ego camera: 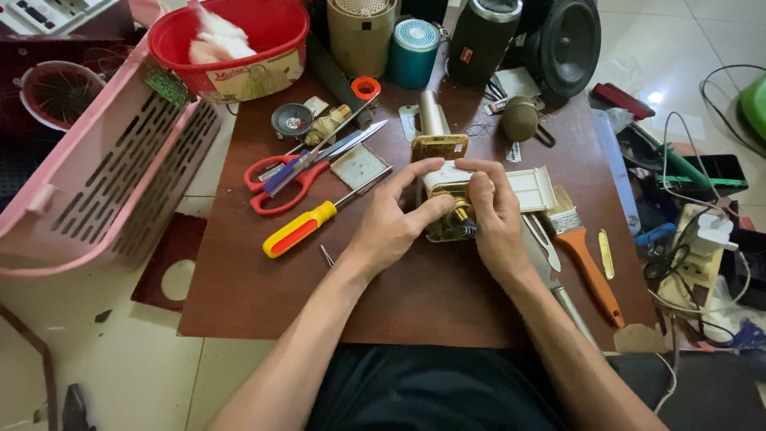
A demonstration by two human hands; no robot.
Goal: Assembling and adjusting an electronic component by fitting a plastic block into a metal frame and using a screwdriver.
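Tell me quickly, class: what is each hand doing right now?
Left hand: closed on the gold device, fingers on its white part.
Right hand: closed on the same gold device from the other side.

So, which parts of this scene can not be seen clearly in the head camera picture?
- Gold metal device: its middle is hidden under the left hand and right hand.
- Pink slotted plastic basket: cut off by the left edge.
- Round red plastic tub: its top is cut off by the upper edge.
- Small parts beside the red-handled scissors: too small to identify.
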